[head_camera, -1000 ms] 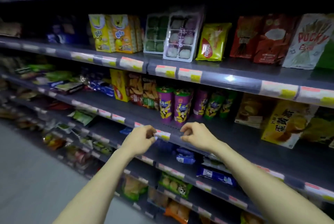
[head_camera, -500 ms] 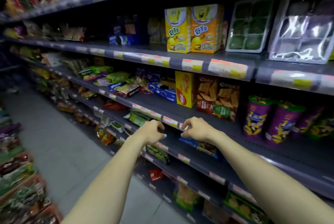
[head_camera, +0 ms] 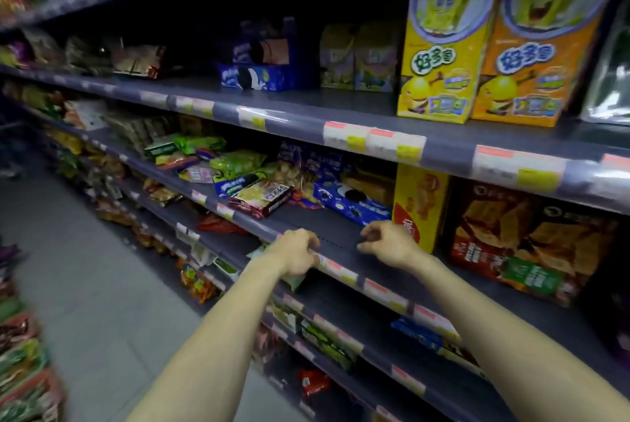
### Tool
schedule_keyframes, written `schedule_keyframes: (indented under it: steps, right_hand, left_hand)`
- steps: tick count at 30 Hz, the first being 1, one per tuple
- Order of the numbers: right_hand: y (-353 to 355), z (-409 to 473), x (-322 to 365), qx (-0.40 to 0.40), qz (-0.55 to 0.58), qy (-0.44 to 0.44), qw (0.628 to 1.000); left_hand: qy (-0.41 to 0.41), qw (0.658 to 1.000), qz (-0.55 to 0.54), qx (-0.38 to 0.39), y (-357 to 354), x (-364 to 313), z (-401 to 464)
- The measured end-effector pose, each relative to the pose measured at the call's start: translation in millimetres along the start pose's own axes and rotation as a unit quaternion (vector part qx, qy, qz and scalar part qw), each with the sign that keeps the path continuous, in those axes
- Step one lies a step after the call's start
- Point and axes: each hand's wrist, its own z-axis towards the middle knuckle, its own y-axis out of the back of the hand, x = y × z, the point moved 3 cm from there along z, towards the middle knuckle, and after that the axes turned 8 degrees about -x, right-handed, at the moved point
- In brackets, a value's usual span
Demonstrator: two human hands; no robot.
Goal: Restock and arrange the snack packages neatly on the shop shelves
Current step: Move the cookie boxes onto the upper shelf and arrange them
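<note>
My left hand (head_camera: 296, 253) is at the front rail of the middle shelf (head_camera: 335, 239), its fingers curled over the price strip. My right hand (head_camera: 388, 244) hovers just above the bare shelf board with fingers curled, holding nothing. Behind the hands lie a red-and-yellow snack packet (head_camera: 259, 198) and a blue cookie box (head_camera: 351, 205), both flat. A yellow box (head_camera: 421, 203) stands upright right of my right hand, beside brown-red chip bags (head_camera: 528, 241). On the shelf above stand a yellow cartoon box (head_camera: 439, 53) and an orange one (head_camera: 531, 53).
Green packets (head_camera: 235, 162) lie in a loose pile further left on the middle shelf. Lower shelves (head_camera: 375, 333) hold more packets. The grey aisle floor (head_camera: 85, 268) runs left, with another stocked rack (head_camera: 20, 353) at the lower left edge.
The view and both hands have shifted left along the middle shelf, past the purple cups to the cookie box. My right hand has come off the front rail and is over the board.
</note>
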Motion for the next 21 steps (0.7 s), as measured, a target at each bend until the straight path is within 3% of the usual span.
schedule_keyframes:
  steps: [5,11,21]
  right_hand:
    - [-8,66,13,-0.045,-0.038,-0.018,0.998]
    - [-35,113,20,-0.029,-0.116,-0.043,0.992]
    - [-64,142,29,-0.113,-0.246,-0.146,0.951]
  left_hand:
    - [-0.019,1.000,0.005,0.007,19,24,66]
    - [-0.044,0.999,0.000,0.015,33,54,124]
    - [-0.098,0.994,0.048,-0.004,60,137,180]
